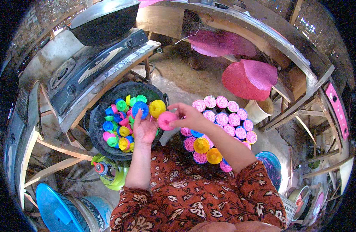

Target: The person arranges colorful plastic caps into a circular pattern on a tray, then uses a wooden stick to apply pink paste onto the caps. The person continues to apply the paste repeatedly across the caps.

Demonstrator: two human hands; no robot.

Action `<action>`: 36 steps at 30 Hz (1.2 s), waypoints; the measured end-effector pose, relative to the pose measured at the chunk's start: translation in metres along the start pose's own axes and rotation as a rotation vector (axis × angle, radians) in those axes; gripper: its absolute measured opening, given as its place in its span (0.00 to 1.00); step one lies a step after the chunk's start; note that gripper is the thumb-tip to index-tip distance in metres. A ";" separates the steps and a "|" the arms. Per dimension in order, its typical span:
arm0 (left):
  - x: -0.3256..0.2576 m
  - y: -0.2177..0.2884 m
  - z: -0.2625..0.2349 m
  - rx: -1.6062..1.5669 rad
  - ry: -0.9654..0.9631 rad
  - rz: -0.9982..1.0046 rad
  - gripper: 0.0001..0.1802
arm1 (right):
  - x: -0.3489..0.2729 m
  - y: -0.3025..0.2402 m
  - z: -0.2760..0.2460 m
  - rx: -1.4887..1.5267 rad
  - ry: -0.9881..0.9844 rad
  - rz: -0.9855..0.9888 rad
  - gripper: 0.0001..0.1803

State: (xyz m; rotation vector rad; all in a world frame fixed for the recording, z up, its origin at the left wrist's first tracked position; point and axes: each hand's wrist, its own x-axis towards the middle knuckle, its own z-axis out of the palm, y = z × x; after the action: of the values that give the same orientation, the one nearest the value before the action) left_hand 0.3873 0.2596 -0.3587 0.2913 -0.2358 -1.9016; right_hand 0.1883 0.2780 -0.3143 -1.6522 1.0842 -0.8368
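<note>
Below, right hand [187, 116] pinches a pink cup [166, 120]; left hand [144, 129] spread — over a black basin [96, 123] of coloured cups [122, 123].

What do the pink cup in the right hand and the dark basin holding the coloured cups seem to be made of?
The pink cup, pinched by the right hand, looks like thin, pleated paper or plastic with a matte finish; its ribbed sides suggest this, but the picture leaves it open. The dark basin looks like moulded plastic, with a dull, scuffed rim.
</note>
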 end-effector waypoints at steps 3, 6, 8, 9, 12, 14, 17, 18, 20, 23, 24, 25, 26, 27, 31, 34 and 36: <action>-0.007 0.009 -0.010 -0.006 -0.038 -0.011 0.25 | -0.010 -0.006 -0.034 0.120 0.078 0.090 0.25; -0.011 0.019 -0.018 -0.019 -0.029 0.016 0.25 | -0.023 0.012 -0.070 -0.224 0.269 0.040 0.15; -0.013 0.023 -0.018 -0.038 -0.044 0.015 0.24 | -0.032 0.039 -0.081 -0.528 0.353 0.026 0.12; -0.012 0.024 -0.020 -0.046 -0.045 0.016 0.24 | -0.038 0.050 -0.082 -0.618 0.313 -0.038 0.11; -0.012 0.027 -0.024 -0.066 -0.047 0.010 0.23 | -0.057 0.065 -0.071 -0.873 0.185 -0.140 0.10; -0.012 0.027 -0.024 -0.077 -0.050 -0.013 0.23 | -0.061 0.071 -0.067 -0.964 0.204 -0.270 0.09; -0.012 0.025 -0.025 -0.077 -0.047 -0.012 0.23 | -0.066 0.083 -0.065 -1.040 0.193 -0.310 0.10; -0.012 0.025 -0.024 -0.079 -0.051 -0.011 0.23 | -0.067 0.084 -0.065 -1.045 0.184 -0.333 0.11; -0.013 0.025 -0.023 -0.085 -0.058 -0.012 0.23 | -0.068 0.084 -0.065 -1.043 0.173 -0.356 0.13; -0.013 0.024 -0.022 -0.070 -0.040 -0.001 0.23 | -0.069 0.075 -0.066 -1.025 0.178 -0.348 0.15; -0.014 0.022 -0.021 -0.054 -0.053 -0.011 0.24 | -0.069 0.071 -0.068 -1.019 0.188 -0.338 0.15; -0.014 0.020 -0.019 -0.038 -0.066 -0.020 0.25 | -0.068 0.066 -0.071 -1.012 0.198 -0.328 0.15; -0.013 0.015 -0.014 -0.022 -0.084 -0.031 0.25 | -0.066 0.060 -0.073 -0.901 0.273 -0.322 0.15; -0.011 0.008 -0.008 -0.001 -0.091 -0.067 0.26 | -0.060 0.054 -0.073 -0.787 0.343 -0.316 0.14; -0.001 -0.031 0.018 0.095 -0.137 -0.193 0.29 | -0.036 0.008 -0.049 -0.071 0.263 0.080 0.18; 0.008 -0.045 0.028 0.123 -0.193 -0.263 0.30 | -0.029 0.001 -0.041 0.125 0.135 0.144 0.17; 0.007 -0.046 0.029 0.100 -0.200 -0.271 0.31 | -0.029 -0.002 -0.043 0.172 0.124 0.154 0.15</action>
State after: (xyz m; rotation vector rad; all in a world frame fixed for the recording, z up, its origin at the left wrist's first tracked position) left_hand 0.3353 0.2693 -0.3453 0.2075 -0.4445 -2.1934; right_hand 0.1396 0.2905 -0.2998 -1.3709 1.1750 -0.9138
